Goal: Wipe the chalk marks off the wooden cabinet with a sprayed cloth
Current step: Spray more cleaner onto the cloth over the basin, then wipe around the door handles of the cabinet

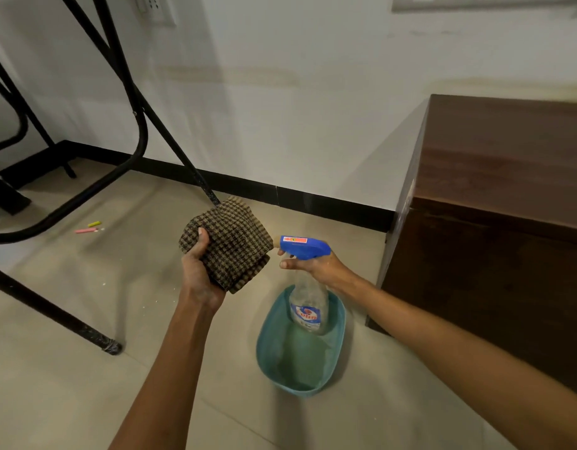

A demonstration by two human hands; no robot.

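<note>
Head view, looking down at the floor point(69, 368). The left forearm rises from the lower edge, near centre, and the left hand point(199, 267) is held up at mid-frame. It grips a folded brown-and-black checked cloth point(231, 245), with the thumb pressed on the near face and the remaining fingers hidden behind the fabric.

The right arm enters from the lower right and reaches leftward. The right hand point(318, 266) is curled round the neck of a clear spray bottle point(308, 303), just under its blue trigger head, with two fingers point(285, 264) at the trigger. The nozzle points at the cloth and lies just beside it.

The bottle's base overlaps the far end of a teal basin point(264, 339) on the floor; whether it touches cannot be told. The wooden cabinet point(491, 222) stands at right against the wall point(296, 92), apart from both hands. Chalk sticks point(89, 227) lie at left beneath a black metal frame point(140, 131).
</note>
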